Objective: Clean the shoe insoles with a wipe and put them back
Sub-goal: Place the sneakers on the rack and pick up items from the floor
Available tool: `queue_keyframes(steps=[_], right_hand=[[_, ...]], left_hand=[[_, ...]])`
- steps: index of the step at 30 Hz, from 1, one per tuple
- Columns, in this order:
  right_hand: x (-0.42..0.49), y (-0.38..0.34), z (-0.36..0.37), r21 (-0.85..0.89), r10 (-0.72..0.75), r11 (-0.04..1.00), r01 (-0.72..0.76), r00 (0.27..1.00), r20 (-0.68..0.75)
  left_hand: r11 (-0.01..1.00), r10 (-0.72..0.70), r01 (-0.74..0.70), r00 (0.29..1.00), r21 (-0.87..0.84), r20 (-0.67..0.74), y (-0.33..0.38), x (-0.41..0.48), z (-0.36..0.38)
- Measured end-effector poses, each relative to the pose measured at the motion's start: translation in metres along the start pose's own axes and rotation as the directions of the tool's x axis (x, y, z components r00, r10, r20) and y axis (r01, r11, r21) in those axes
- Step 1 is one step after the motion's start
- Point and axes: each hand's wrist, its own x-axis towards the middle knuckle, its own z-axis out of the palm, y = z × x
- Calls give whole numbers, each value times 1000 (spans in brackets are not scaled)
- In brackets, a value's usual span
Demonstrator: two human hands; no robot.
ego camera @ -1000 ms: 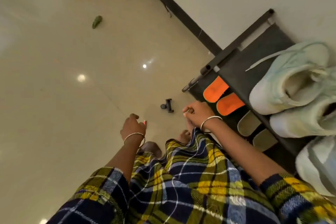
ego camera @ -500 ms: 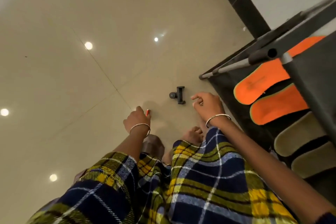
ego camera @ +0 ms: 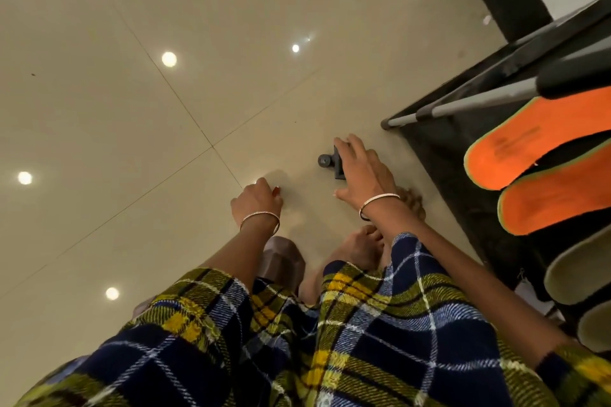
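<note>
Floor (ego camera: 132,109): glossy cream tiles with thin grout lines and round spots of reflected light. It fills the left and upper part of the view.

Plaid garment (ego camera: 380,340): navy, yellow and white checks across the lower frame. It covers the person's legs and both sleeves.

Shoe rack (ego camera: 479,102): right edge of the view, standing on the floor. It has grey bars with black joints and a dark shelf below them.

Insoles: four lie side by side on the rack shelf, apart from both hands.
- Two orange insoles with green edging, the upper one (ego camera: 535,142) and the lower one (ego camera: 562,201). The upper one carries a faint dark print.
- Below them, two pale grey-beige insoles, one (ego camera: 582,268) and the next (ego camera: 598,320), partly cut off by the frame edge.

Bare feet (ego camera: 357,241): on the tiles between the arms. More toes show just behind the right wrist.

Right hand (ego camera: 367,172): stretched forward, fingers spread and nearly straight, thumb out to the side. The fingertips lie over a small black clamp-like part (ego camera: 330,162) with a round knob, which sits on the floor near the rack's corner. No closed hold on it can be made out.

Left hand (ego camera: 256,201): low at the floor, knuckles up, fingers curled under, one red nail showing. Nothing is seen in it. The two hands are well apart.

Bangles: a thin metal one on the left wrist (ego camera: 259,218) and one on the right wrist (ego camera: 380,200).
</note>
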Motion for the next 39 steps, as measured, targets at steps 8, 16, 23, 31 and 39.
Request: queue_keyframes(steps=[8,16,23,31,39], right_hand=[[18,-5,18,-155,-48,988,23,986,-158],[-4,13,3,11,-52,998,54,991,-122],[-54,10,-62,198,10,980,14,993,-121],[-125,-25,-180,211,-3,977,40,984,-176],[-245,-57,-265,355,49,929,107,914,-403]], left_hand=[[792,-111,32,989,-609,-93,10,-25,-13],[681,-137,25,986,-732,-93,15,-47,-19],[618,-34,-86,990,-782,-136,25,-77,-69],[444,96,-198,980,-874,-174,34,-135,-159],[255,359,-319,908,-913,-217,23,-217,-254]])
